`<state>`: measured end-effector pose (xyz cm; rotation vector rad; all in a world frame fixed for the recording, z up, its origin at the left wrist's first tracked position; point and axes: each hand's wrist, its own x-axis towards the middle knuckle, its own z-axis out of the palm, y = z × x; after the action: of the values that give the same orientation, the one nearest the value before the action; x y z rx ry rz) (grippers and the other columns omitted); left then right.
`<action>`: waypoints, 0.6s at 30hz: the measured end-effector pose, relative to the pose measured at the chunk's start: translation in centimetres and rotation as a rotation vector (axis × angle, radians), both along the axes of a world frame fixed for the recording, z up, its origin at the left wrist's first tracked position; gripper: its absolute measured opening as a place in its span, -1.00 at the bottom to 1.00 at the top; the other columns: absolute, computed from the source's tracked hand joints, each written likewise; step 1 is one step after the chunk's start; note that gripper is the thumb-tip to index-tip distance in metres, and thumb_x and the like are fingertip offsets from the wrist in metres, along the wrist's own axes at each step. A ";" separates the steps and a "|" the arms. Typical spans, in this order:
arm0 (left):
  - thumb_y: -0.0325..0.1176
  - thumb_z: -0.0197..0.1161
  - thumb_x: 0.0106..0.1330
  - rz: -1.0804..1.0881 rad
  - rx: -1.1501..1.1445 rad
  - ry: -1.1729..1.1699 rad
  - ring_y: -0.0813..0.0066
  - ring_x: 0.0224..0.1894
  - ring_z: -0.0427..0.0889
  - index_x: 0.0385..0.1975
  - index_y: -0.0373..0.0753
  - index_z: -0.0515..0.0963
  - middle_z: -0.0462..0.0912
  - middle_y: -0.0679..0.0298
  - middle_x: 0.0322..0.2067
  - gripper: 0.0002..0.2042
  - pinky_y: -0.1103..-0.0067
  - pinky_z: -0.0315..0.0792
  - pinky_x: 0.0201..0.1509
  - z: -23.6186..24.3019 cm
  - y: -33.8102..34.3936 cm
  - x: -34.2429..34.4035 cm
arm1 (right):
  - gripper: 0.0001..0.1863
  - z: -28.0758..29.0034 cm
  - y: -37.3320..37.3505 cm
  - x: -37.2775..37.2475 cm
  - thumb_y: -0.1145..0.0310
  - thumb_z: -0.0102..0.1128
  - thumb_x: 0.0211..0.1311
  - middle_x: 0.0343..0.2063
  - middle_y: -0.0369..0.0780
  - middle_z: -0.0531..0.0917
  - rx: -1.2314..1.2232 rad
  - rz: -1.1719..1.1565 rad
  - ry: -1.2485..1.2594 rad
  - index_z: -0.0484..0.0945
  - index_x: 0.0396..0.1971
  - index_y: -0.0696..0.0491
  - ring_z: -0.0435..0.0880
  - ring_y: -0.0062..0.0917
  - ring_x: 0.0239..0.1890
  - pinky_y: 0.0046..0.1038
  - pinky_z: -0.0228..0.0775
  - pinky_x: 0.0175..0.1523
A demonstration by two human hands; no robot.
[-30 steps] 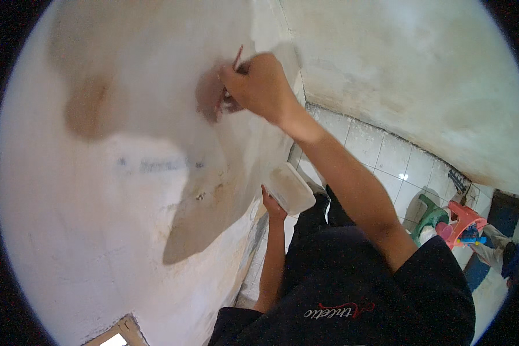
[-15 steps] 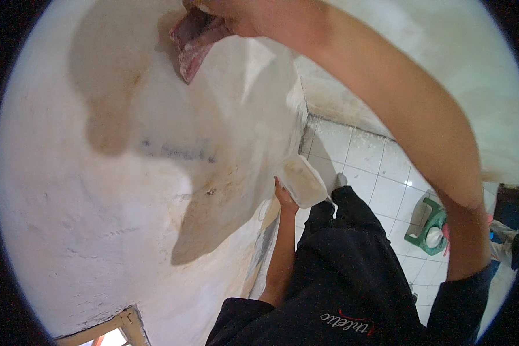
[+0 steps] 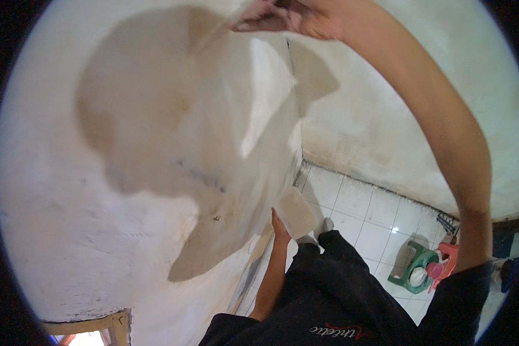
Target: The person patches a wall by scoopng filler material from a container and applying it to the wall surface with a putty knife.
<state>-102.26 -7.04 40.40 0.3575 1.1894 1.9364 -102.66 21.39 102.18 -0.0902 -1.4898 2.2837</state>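
High up at the top edge, my right hand point(image 3: 320, 22) is closed round a folded, dusty reddish piece of sandpaper point(image 3: 258, 22), smeared by motion. It is by the upper part of the stained off-white wall point(image 3: 57, 202); whether the sheet touches the wall I cannot tell. Lower down, my left hand point(image 3: 280, 228) grips the left edge of a pale rectangular plastic tub point(image 3: 299, 213) beside the same wall, above the floor. The tub's inside looks whitish.
A second wall point(image 3: 380, 121) meets the first at a corner. Below is a white tiled floor point(image 3: 357, 207). On it stand a green plastic stool point(image 3: 408, 281) with a white bundle point(image 3: 418, 277) and a red plastic item point(image 3: 447, 262). A wooden frame point(image 3: 121, 327) borders an opening at lower left.
My right hand has moved right and up along the wall with the sandpaper. The view has shifted, showing more of the second wall and the red item. My left hand still holds the tub.
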 end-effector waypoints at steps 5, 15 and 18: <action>0.28 -0.16 0.39 0.092 0.027 -0.559 0.11 0.25 0.41 0.33 -0.17 0.25 0.42 0.13 0.23 -0.29 0.20 0.28 0.34 7.6 -0.1 0.2 | -0.76 -7.3 1.7 5.3 0.45 0.10 0.32 -0.09 -0.11 0.64 -0.089 0.290 0.297 0.51 -0.10 0.28 0.66 -0.45 -0.08 -0.40 0.58 0.05; 0.27 -0.18 0.40 0.064 0.124 -0.593 0.10 0.27 0.40 0.35 -0.16 0.22 0.41 0.14 0.25 -0.29 0.18 0.27 0.35 8.3 -0.8 -0.9 | -0.72 -13.5 -3.5 7.9 0.44 0.09 0.34 -0.08 -0.12 0.63 -0.343 -0.284 0.055 0.47 -0.05 0.31 0.68 -0.42 -0.10 -0.34 0.56 0.10; 0.27 -0.18 0.41 0.110 0.100 -0.521 0.10 0.27 0.40 0.35 -0.16 0.22 0.41 0.14 0.25 -0.30 0.18 0.28 0.35 7.4 -2.2 -1.5 | -0.72 -11.6 -4.1 6.0 0.44 0.10 0.35 -0.12 -0.13 0.65 -0.225 -0.402 0.155 0.49 -0.05 0.31 0.67 -0.42 -0.12 -0.39 0.53 0.06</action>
<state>-103.74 -9.26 47.77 -0.1636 0.7846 2.0187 -96.70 17.25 90.56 -0.2477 -1.0258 2.0652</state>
